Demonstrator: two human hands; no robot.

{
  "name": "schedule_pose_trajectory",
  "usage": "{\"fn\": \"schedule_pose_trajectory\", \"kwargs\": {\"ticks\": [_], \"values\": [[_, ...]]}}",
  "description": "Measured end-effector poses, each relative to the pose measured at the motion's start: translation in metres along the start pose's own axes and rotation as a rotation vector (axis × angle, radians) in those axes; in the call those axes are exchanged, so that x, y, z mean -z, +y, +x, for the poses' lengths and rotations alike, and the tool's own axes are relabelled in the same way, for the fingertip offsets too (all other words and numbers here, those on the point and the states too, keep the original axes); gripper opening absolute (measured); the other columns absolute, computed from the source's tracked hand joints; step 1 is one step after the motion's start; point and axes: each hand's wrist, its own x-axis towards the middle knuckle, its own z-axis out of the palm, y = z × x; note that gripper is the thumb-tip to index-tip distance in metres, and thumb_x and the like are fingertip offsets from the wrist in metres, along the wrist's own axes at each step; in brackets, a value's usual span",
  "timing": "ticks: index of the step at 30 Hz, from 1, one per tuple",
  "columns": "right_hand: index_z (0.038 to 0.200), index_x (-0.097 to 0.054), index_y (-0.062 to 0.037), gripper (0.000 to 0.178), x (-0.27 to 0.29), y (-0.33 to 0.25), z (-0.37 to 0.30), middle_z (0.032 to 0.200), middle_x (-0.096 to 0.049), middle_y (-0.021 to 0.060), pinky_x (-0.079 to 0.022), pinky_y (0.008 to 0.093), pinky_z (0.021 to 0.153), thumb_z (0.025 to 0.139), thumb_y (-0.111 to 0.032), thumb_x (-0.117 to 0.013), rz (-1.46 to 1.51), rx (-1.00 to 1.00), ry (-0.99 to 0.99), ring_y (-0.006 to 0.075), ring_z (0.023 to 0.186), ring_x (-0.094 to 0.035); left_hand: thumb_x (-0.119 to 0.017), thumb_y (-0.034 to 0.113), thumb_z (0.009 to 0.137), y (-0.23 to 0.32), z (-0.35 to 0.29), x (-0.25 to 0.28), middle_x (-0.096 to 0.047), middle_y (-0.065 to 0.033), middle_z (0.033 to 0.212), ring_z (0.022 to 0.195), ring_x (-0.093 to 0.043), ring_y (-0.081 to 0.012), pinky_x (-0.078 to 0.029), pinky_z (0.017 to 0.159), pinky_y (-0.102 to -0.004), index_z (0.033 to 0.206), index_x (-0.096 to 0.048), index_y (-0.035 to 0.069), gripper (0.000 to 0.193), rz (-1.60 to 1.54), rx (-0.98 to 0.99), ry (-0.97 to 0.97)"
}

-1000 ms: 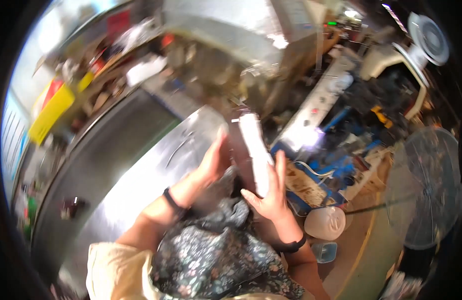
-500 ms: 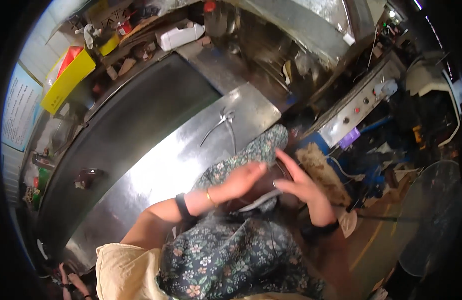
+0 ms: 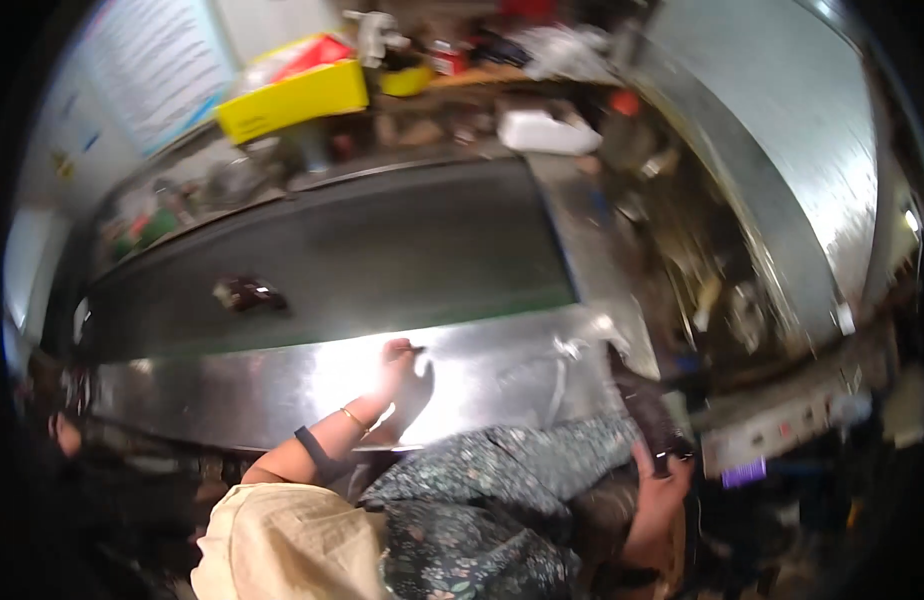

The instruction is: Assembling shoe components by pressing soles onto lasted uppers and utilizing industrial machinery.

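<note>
My right hand [image 3: 662,485] is at the right of my lap, wrapped round one end of a glossy dark brown shoe [image 3: 642,395]. The shoe's other end points away from me past the metal table's right corner; blur hides its details. Over the shiny metal table [image 3: 222,400] my left hand [image 3: 395,362] reaches forward, its fingers pinched together. A small dark tip shows at these fingers, too small to name. Pincers [image 3: 562,370] lie on the table to the right of that hand, smeared by motion. Patterned floral cloth [image 3: 542,460] covers my lap.
Beyond the metal table runs a dark conveyor belt [image 3: 412,240] with a dark brown shoe-like item [image 3: 250,294] on it. A yellow box [image 3: 292,95] and a white plastic bottle [image 3: 549,132] stand behind it. A control panel [image 3: 772,435] is at the right.
My view has swung left. My hands, close together over my lap before, have parted: the left went out over the table, the right moved rightward with the brown shoe.
</note>
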Motion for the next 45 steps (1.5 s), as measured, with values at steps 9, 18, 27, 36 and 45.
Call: {"fn": "schedule_pose_trajectory", "kwargs": {"ticks": [9,18,27,36,45], "values": [[0.134,-0.047,0.0042,0.049,-0.041,0.072,0.222,0.130,-0.056,0.0145,-0.045,0.0316,0.099,0.088,0.001,-0.065,-0.835,0.361,-0.393,0.0215,0.114,-0.057,-0.078,0.052,0.070,0.032,0.098,0.204,-0.045,-0.0323,0.136,0.131,-0.042,-0.0435,-0.037,0.109,-0.0449,0.133,-0.039,-0.011,0.098,0.529,0.239,1.004],[0.111,-0.062,0.0044,0.021,0.079,0.058,-0.035,0.101,-0.068,0.0122,-0.056,0.0301,0.073,0.093,-0.006,-0.062,-0.665,-0.037,-0.171,0.0188,0.085,-0.067,-0.074,0.035,0.076,-0.002,0.218,0.320,-0.060,-0.0285,0.122,0.117,-0.059,-0.0391,-0.046,0.100,-0.0416,0.125,-0.048,-0.009,0.070,0.345,0.196,1.041],[0.117,-0.062,0.0030,0.030,0.188,0.032,-0.096,0.113,-0.063,0.0134,-0.050,0.0349,0.086,0.096,-0.018,-0.060,-0.975,0.264,-0.153,0.0236,0.100,-0.061,-0.056,0.009,0.091,0.053,0.102,0.222,-0.062,-0.0101,0.100,0.094,-0.062,-0.0246,-0.051,0.090,-0.0389,0.108,-0.060,-0.005,0.022,-0.327,0.161,0.200],[0.150,-0.029,-0.0025,0.058,-0.121,-0.013,-0.037,0.145,-0.044,0.0193,-0.049,0.0340,0.095,0.099,-0.013,-0.056,-0.442,0.157,-0.731,0.0232,0.119,-0.056,-0.075,0.017,0.084,0.088,-0.101,0.040,-0.068,-0.0099,0.109,0.105,-0.063,-0.0201,-0.049,0.095,-0.0353,0.124,-0.058,-0.004,0.049,0.067,-0.005,-0.751],[0.108,-0.066,-0.0067,0.024,-0.067,0.003,-0.101,0.092,-0.072,0.0117,-0.056,0.0372,0.070,0.084,-0.009,-0.067,-1.236,0.937,-0.460,0.0290,0.080,-0.070,-0.049,0.048,0.099,0.049,-0.129,-0.169,-0.067,-0.0101,0.107,0.096,-0.062,-0.0189,-0.052,0.083,-0.0338,0.122,-0.058,0.002,0.052,-0.176,0.420,-1.141]]}}
